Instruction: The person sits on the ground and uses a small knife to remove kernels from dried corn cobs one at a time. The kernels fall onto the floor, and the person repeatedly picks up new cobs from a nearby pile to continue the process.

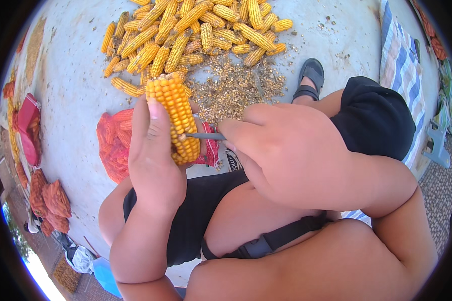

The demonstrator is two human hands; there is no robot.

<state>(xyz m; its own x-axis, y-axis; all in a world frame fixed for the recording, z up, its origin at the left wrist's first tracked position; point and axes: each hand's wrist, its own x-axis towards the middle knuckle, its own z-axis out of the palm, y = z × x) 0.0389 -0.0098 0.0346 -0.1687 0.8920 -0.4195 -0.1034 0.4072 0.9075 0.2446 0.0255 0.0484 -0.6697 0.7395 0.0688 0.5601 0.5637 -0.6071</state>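
My left hand (156, 165) grips an ear of dried yellow corn (175, 111) in front of me, its thumb along the near side and the other fingers mostly hidden behind. A gap in the kernels shows at the ear's lower left. My right hand (282, 146) is closed around a thin grey metal rod-like tool (207, 136); its handle is hidden in the fist. The tool's tip touches the kernels on the lower part of the ear. Beyond my hands, a heap of corn ears (196, 34) lies on the concrete floor.
Loose kernels and chaff (237, 82) are scattered before the heap. A red mesh bag of corn (113, 139) lies behind my left hand. More mesh bags (52, 199) stand at the left. A striped sheet (403, 71) and a grey-blue plastic stool (437, 145) are at the right.
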